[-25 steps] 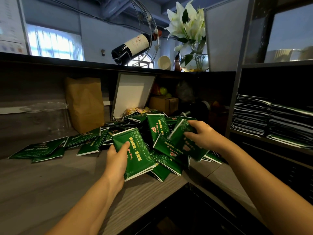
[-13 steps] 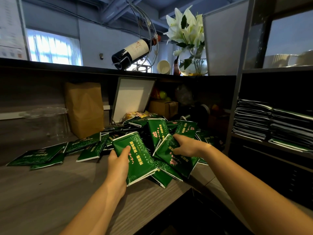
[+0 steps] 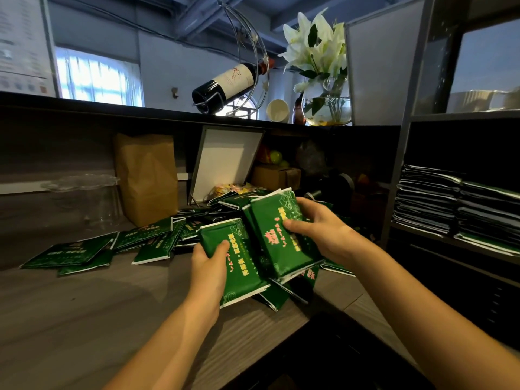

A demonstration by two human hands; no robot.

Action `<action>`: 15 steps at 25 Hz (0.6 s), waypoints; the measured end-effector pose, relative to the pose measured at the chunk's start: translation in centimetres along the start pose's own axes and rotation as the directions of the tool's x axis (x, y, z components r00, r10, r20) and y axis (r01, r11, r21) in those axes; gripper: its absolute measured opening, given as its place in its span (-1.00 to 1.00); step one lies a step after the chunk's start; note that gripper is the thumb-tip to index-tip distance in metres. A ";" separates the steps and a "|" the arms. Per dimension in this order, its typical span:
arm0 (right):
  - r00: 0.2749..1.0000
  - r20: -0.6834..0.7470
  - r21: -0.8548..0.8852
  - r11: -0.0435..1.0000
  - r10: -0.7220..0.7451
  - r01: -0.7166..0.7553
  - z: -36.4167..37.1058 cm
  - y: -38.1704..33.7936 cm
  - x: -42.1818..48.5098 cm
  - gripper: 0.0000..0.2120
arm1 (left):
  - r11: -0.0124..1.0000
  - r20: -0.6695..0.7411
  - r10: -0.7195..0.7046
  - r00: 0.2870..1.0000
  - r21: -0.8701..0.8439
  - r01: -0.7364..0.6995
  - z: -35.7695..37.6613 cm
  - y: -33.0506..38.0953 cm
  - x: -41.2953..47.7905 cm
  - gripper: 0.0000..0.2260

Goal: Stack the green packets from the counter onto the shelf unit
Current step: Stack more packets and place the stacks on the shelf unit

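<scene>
Green packets (image 3: 152, 243) litter the counter (image 3: 84, 305) beside the shelf unit (image 3: 455, 209). Left hand (image 3: 209, 266) grips one packet (image 3: 239, 266); right hand (image 3: 320, 229) grips another packet (image 3: 278, 235).
</scene>
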State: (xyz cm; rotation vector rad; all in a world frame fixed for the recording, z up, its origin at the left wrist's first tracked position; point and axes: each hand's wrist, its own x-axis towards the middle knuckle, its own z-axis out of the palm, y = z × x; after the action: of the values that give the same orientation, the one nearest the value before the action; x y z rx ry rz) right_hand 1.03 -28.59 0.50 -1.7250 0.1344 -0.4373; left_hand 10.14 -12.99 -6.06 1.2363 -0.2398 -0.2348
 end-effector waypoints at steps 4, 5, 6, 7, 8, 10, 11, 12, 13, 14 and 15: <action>0.997 0.059 -0.005 0.999 0.041 -0.041 3.2 1.3 -0.4 -0.77 | 0.996 0.035 -0.002 0.999 -0.094 0.005 1.2 0.2 -1.0 -0.79; 0.999 0.031 0.006 0.999 0.033 -0.034 3.8 1.7 -0.4 -0.75 | 0.992 0.052 -0.001 0.999 -0.122 0.007 1.4 0.3 -1.3 -0.65; 1.000 -0.004 0.013 1.000 0.011 -0.011 4.3 2.0 -0.6 -0.75 | 0.988 0.086 -0.012 0.996 -0.153 0.025 1.4 0.1 -1.1 -0.49; 0.999 -0.038 0.010 1.000 -0.024 0.025 4.9 2.4 -0.8 -0.76 | 0.989 0.101 -0.023 0.995 -0.142 0.038 1.4 -0.2 -1.0 -0.41; 0.996 -0.052 0.009 0.998 -0.068 0.068 5.4 2.7 -1.0 -0.76 | 0.993 0.111 -0.008 0.994 -0.113 0.020 1.3 -0.3 -0.9 -0.44; 0.992 -0.016 0.036 0.991 -0.128 0.128 6.2 2.8 -1.4 -0.78 | 0.999 0.103 0.037 0.994 -0.039 -0.034 1.0 -0.6 -1.1 -0.64; 0.992 0.023 0.047 0.991 -0.126 0.124 6.2 2.5 -1.5 -0.77 | 0.999 0.082 0.037 0.996 -0.024 -0.035 1.0 -0.6 -1.2 -0.69; 0.994 0.052 0.027 0.995 -0.101 0.100 5.7 2.2 -1.3 -0.74 | 0.999 0.066 0.020 0.998 -0.033 -0.018 0.7 -0.5 -1.1 -0.73; 0.996 0.045 -0.061 0.995 -0.077 0.079 4.8 2.0 -1.0 -0.69 | 0.999 0.042 0.016 0.999 -0.041 -0.014 0.3 -0.4 -0.7 -0.74; 0.997 0.006 -0.203 0.976 -0.080 0.079 3.5 1.8 -0.5 -0.65 | 0.998 0.032 0.001 0.999 -0.066 0.001 0.0 -0.2 -0.4 -0.71; 0.995 -0.026 -0.371 0.925 -0.101 0.084 1.9 1.9 0.0 -0.63 | 0.996 0.021 -0.012 1.000 -0.088 0.014 -0.3 0.0 -0.1 -0.61</action>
State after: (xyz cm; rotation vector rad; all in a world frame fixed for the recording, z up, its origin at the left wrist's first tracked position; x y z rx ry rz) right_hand 1.99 -27.27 -1.64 -2.0996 0.1763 -0.5471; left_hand 10.11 -12.65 -6.18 1.1490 -0.2366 -0.2663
